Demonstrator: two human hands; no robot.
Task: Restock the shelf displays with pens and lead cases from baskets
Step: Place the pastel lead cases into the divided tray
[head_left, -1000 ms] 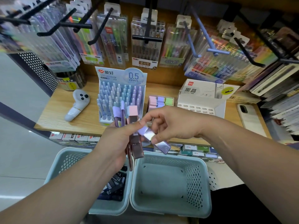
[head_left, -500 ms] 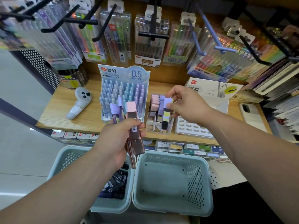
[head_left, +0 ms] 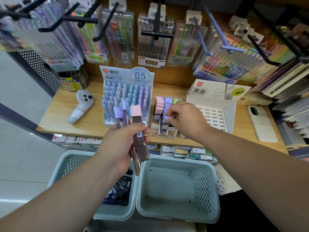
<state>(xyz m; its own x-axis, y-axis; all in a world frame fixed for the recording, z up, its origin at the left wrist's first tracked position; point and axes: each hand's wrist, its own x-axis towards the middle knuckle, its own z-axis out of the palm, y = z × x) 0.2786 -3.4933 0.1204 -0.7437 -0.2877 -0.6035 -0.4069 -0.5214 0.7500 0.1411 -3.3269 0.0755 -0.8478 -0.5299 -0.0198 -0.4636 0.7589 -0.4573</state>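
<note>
My left hand (head_left: 122, 144) grips a bunch of lead cases (head_left: 139, 136), brown tubes with pink and purple caps, held upright in front of the shelf. My right hand (head_left: 187, 119) pinches a purple-capped lead case (head_left: 164, 126) and holds it down in a slot of the clear lead-case display (head_left: 158, 131), which holds pink, purple and green capped cases. A blue 0.5 mm pen display (head_left: 127, 96) full of pastel pens stands to its left. Below, the left basket (head_left: 73, 162) holds dark lead cases (head_left: 119, 190); the right basket (head_left: 177, 188) looks bare inside.
A white box display (head_left: 215, 104) with small slots stands right of the clear one. A white controller (head_left: 80, 106) and a phone (head_left: 261, 124) lie on the wooden shelf (head_left: 58, 118). Packs of pens hang from hooks (head_left: 155, 30) above. Small boxes line the shelf below.
My right hand took a purple-capped case from the bunch in my left hand, carried it to the clear display and lowered it into a slot. My left hand stayed roughly in place.
</note>
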